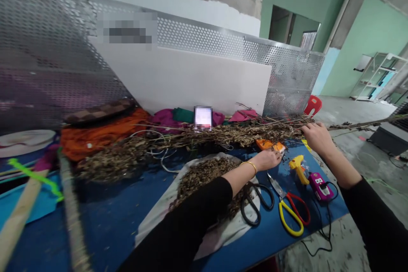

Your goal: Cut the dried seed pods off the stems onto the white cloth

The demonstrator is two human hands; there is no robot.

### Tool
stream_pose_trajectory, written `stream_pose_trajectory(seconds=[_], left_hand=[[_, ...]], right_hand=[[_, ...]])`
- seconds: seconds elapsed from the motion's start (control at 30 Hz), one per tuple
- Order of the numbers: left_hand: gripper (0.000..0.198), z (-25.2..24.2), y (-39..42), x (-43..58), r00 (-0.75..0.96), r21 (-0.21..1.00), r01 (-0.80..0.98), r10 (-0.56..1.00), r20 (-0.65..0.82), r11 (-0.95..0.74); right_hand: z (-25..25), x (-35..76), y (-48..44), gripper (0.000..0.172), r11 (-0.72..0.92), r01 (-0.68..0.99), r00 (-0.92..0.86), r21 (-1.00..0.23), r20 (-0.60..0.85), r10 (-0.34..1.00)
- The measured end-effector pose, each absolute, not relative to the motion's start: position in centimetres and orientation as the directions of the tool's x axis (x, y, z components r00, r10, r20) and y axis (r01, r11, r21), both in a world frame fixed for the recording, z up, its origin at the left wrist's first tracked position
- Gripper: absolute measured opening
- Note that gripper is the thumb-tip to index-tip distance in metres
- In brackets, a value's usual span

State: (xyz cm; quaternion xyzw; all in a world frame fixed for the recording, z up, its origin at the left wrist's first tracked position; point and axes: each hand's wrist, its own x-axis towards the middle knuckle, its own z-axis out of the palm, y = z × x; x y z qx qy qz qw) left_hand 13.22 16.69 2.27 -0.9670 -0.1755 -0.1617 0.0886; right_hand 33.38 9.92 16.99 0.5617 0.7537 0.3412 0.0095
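Note:
Dried plant stalks (236, 134) lie in a long bundle across the back of the blue table (108, 221). My right hand (315, 136) is closed round the stalks near their right end. Lower down, my left hand (269, 159) has its fingers pressed together beside an orange object (267, 143); a small whitish bit shows at the fingertips, too small to name. Under my left forearm a heap of crumbled dry leaves (207, 174) rests on a pale cloth (149, 229). Black-handled scissors (250, 208) and scissors with red and yellow handles (290, 212) lie nearby.
A yellow glue gun (298, 168) and a purple power socket (320, 187) with a black cable sit at the right edge. A lit screen (203, 117) stands behind the stalks. Orange cloth (102, 131), a thick stick (73, 216) and a wooden handle (24, 216) are at left.

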Motion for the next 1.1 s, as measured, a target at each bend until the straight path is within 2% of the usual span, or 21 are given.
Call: stream_pose_trajectory(seconds=[0.07, 0.1, 0.23, 0.33, 0.4, 0.5, 0.57, 0.63, 0.73, 0.8, 0.9, 0.97, 1.03, 1.1], left_hand=[[0.025, 2.7, 16.4, 11.7, 0.843, 0.135, 0.369, 0.392, 0.369, -0.92], [0.024, 2.9, 16.0, 10.8, 0.825, 0.219, 0.371, 0.428, 0.369, -0.903], [0.031, 4.4, 13.5, 5.9, 0.781, 0.295, 0.425, 0.511, 0.359, -0.856], [0.031, 5.6, 10.4, 1.4, 0.681, 0.425, 0.489, 0.638, 0.361, -0.762], [0.025, 6.1, 8.4, -1.5, 0.568, 0.557, 0.522, 0.75, 0.338, -0.646], [0.019, 6.5, 6.4, -5.0, 0.355, 0.75, 0.545, 0.913, 0.199, -0.375], [0.018, 6.3, 5.7, -6.5, 0.254, 0.797, 0.547, 0.958, 0.132, -0.255], [0.018, 6.1, 5.3, -7.5, 0.206, 0.82, 0.532, 0.971, 0.117, -0.211], [0.02, 5.6, 4.8, -8.2, 0.158, 0.891, 0.43, 0.984, 0.083, -0.144], [0.024, 5.4, 4.4, -8.2, 0.124, 0.955, 0.292, 0.992, 0.021, -0.057], [0.029, 5.3, 3.8, -7.8, 0.104, 0.995, 0.06, 0.991, -0.081, 0.075], [0.032, 5.3, 3.6, -7.4, 0.113, 0.992, -0.039, 0.987, -0.116, 0.121], [0.033, 5.3, 3.4, -6.8, 0.115, 0.986, -0.105, 0.986, -0.118, 0.13], [0.033, 5.3, 3.2, -6.2, 0.104, 0.978, -0.164, 0.988, -0.116, 0.132]], right_hand=[[16.5, 33.8, 10.4, 0.017, 0.135, 0.853, -0.346, 0.504, 0.353, 0.869], [16.2, 34.0, 10.6, 0.018, 0.134, 0.86, -0.333, 0.492, 0.344, 0.878], [15.0, 34.8, 11.5, 0.018, 0.126, 0.885, -0.287, 0.448, 0.311, 0.906], [14.1, 35.3, 12.0, 0.019, 0.121, 0.901, -0.259, 0.417, 0.293, 0.92], [13.5, 35.6, 12.4, 0.021, 0.112, 0.912, -0.23, 0.394, 0.268, 0.936], [12.6, 35.8, 12.8, 0.024, 0.096, 0.925, -0.188, 0.367, 0.223, 0.957], [11.9, 35.8, 13.0, 0.023, 0.093, 0.929, -0.172, 0.357, 0.196, 0.965], [11.1, 35.8, 13.1, 0.022, 0.09, 0.932, -0.157, 0.352, 0.168, 0.973], [10.5, 35.9, 13.0, 0.019, 0.087, 0.932, -0.137, 0.351, 0.12, 0.983], [10.6, 35.3, 12.5, 0.019, 0.083, 0.929, -0.131, 0.361, 0.112, 0.985], [11.2, 31.8, 10.6, 0.028, 0.1, 0.931, -0.177, 0.35, 0.194, 0.965], [11.2, 27.6, 8.5, 0.027, 0.25, 0.948, -0.304, 0.199, 0.321, 0.897], [10.3, 22.5, 6.1, 0.027, 0.52, 0.854, -0.496, -0.006, 0.293, 0.818], [8.8, 17.7, 4.0, 0.045, 0.632, 0.756, -0.589, -0.171, 0.245, 0.77]])
